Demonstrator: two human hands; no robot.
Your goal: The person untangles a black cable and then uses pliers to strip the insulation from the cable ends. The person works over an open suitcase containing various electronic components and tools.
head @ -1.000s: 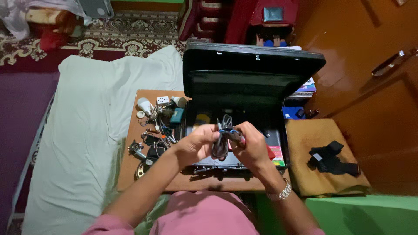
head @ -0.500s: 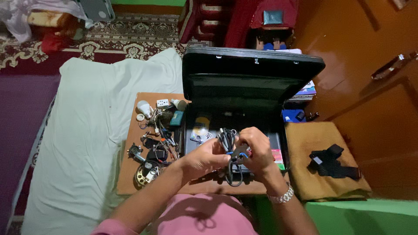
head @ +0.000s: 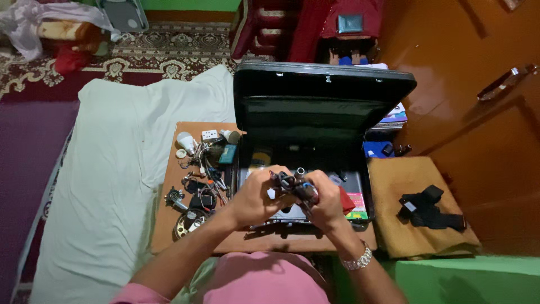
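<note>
Left hand (head: 254, 198) and right hand (head: 322, 198) both pinch a small dark wired part (head: 291, 184) between them. It sits above the open black briefcase (head: 315, 107).

Open black briefcase (head: 320, 107) is seen at frame centre on a wooden worktop (head: 169, 214). Small parts and wires (head: 199, 180) are scattered centre-left, beside a white sheet (head: 112, 169). A black strap (head: 427, 208) is laid on tan cloth (head: 405, 236), right. Patterned rug (head: 140, 56) upper left.
</note>
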